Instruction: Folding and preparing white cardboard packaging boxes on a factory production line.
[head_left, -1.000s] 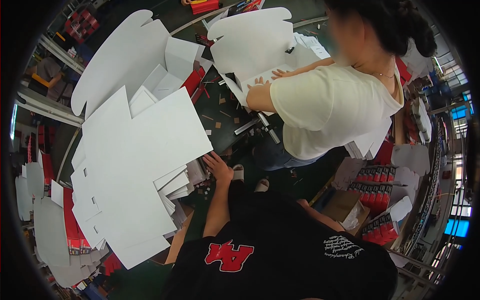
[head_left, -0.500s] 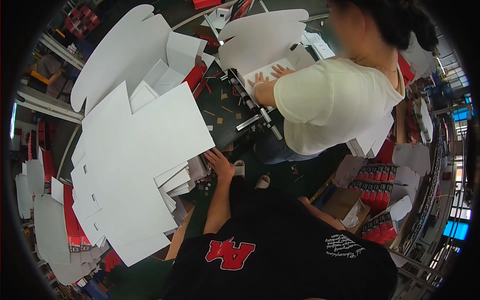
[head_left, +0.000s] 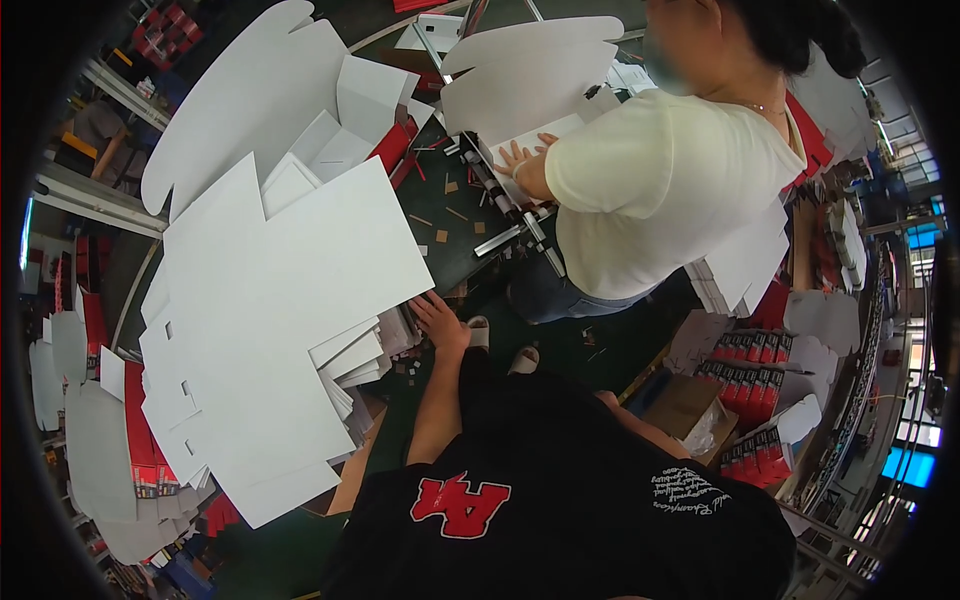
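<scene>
My left hand [head_left: 437, 322] lies with its fingers stretched and spread at the right corner of a stack of large flat white cardboard blanks [head_left: 300, 260]. Its fingertips meet or nearly meet the top blank's edge; contact is hard to make out. Just left of the hand, smaller folded white card pieces [head_left: 350, 358] stick out from under the blanks. My right hand [head_left: 607, 399] shows only as a sliver beyond my black shirt, its fingers hidden. It is nearest to an open brown carton [head_left: 685, 410] on the right.
Ahead, a co-worker in a pale shirt [head_left: 640, 200] presses a hand into a white box [head_left: 540, 130] in a metal-bar frame [head_left: 490, 180]. Card scraps [head_left: 442, 236] litter the dark green table. Red-and-black packs [head_left: 745, 375] fill boxes at right; a half-folded white box [head_left: 340, 140] stands behind the blanks.
The co-worker has leaned slightly left, and their arm now covers more of the white box. My left hand stays nearly where it was; the view has shifted a little.
</scene>
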